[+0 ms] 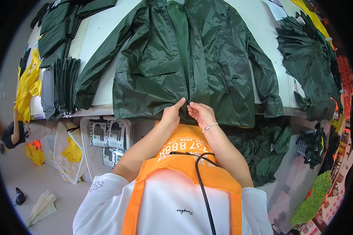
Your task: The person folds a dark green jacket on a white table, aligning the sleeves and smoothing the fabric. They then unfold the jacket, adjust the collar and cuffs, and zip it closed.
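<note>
A dark green raincoat jacket [149, 80] lies spread on the white table, front up, its hem hanging at the near edge. Its front zipper [188, 86] parts toward the collar, showing green lining. At the bottom of the zipper, my left hand [171, 115] grips the jacket's hem, thumb on top and the other fingers mostly hidden. Close beside it, my right hand [203, 115] pinches at the zipper's lower end with thumb and forefinger. Whatever small part sits between those fingertips is covered.
Folded dark green garments [64, 84] stand stacked at the table's left, beside yellow cloth [27, 88]. Dark garments [306, 58] pile at the right. Under the near edge are a white crate [91, 150] of packaged goods and more green cloth [262, 150]. A person [15, 131] is at far left.
</note>
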{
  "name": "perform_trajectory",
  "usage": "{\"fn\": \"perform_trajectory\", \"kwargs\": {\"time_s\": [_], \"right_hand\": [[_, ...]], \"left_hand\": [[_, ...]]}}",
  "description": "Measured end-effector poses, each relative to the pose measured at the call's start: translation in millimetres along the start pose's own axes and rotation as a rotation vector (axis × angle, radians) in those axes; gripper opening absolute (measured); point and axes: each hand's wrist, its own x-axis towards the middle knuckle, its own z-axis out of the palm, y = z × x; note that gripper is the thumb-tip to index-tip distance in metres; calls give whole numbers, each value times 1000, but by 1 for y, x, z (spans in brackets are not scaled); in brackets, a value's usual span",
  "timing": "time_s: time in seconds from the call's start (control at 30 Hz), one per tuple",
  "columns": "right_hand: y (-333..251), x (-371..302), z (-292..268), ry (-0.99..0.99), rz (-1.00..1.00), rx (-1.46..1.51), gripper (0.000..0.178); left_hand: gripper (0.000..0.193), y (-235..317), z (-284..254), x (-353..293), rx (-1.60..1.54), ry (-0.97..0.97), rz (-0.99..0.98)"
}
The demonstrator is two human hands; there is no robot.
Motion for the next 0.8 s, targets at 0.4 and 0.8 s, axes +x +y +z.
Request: {"fn": "perform_trajectory", "kwargs": {"time_s": [0.4, 0.8], "right_hand": [[2, -2, 4, 53, -33, 22, 9], [-9, 6, -1, -35, -549, -1164, 5]], "left_hand": [[58, 7, 6, -18, 621, 136, 96], [47, 22, 6, -42, 1278, 155, 164]]}}
